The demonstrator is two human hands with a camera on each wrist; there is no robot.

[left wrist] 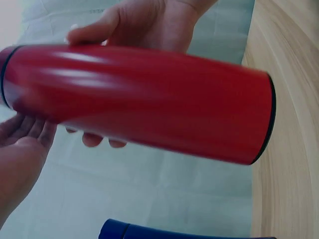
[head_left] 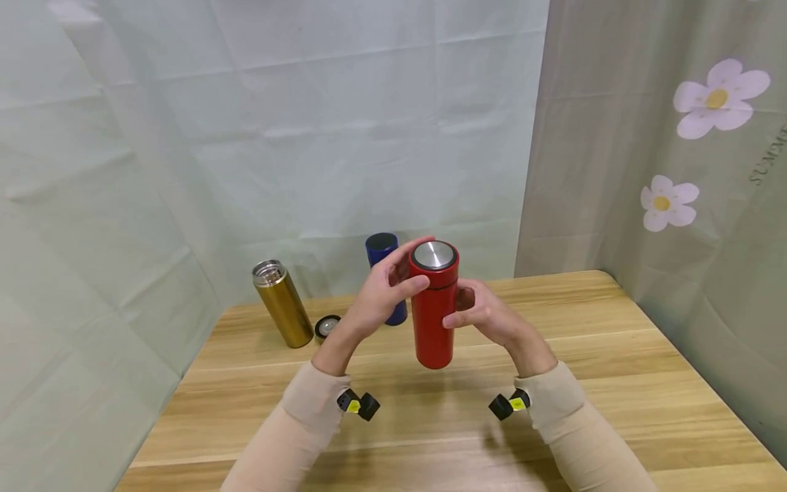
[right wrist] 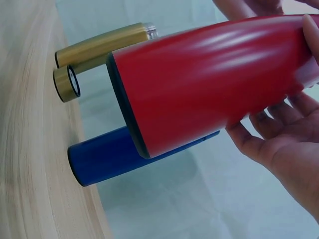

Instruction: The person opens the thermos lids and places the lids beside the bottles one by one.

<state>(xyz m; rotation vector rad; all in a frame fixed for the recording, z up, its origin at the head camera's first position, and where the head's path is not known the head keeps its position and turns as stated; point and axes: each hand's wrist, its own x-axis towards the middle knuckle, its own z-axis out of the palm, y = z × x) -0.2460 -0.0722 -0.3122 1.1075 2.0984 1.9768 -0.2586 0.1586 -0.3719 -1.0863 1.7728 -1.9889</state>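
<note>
A red thermos [head_left: 432,328] with a silver-topped lid [head_left: 434,255] is held nearly upright above the table between both hands. My left hand [head_left: 384,294] grips it around the lid, thumb across the front. Lower down, my right hand [head_left: 488,314] holds the body from the right side, its thumb on the front. The thermos's dark base rim [right wrist: 127,107] shows in the right wrist view. Behind the left hand stands a blue thermos [head_left: 396,314], partly covered by that hand in the head view.
A gold thermos [head_left: 285,311] without its lid stands on the wooden table [head_left: 615,383] at the back left, its steel mouth showing. Beside it lies its gold lid [right wrist: 64,83], inner side up. A pale curtain [head_left: 369,137] hangs close behind the table's far edge.
</note>
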